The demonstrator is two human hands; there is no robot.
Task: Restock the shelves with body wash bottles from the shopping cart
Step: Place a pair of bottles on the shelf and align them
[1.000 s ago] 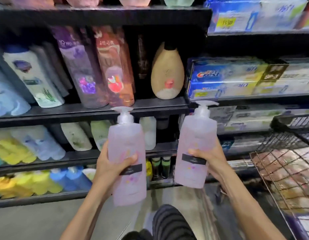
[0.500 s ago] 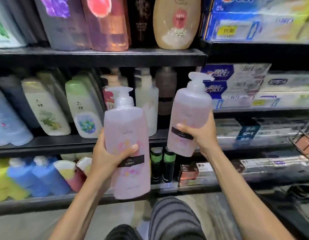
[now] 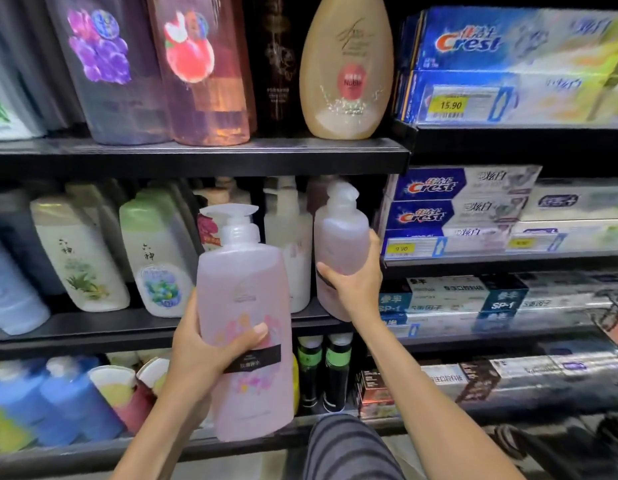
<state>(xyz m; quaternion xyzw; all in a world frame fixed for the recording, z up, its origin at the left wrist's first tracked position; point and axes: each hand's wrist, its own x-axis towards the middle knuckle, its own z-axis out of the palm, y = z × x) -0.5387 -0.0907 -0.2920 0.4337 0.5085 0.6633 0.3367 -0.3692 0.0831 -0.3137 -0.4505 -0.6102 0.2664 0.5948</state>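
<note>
Two pink body wash bottles held up to the middle shelf

The left hand (image 3: 200, 355) has its fingers curled round the lower body of the near pink bottle (image 3: 245, 320), thumb pressed across the flowered label above the dark band; this bottle stands upright in the air in front of the middle shelf (image 3: 93, 330), its pump facing the camera. The right hand (image 3: 352, 282) grips the far pink bottle (image 3: 338, 237) round its lower half, fingers wrapped behind and thumb in front; this bottle tilts slightly, its base at the shelf's front edge near the right end, just beside a white pump bottle (image 3: 293, 244). Toothpaste boxes (image 3: 453, 216) are stacked to the right.
</note>
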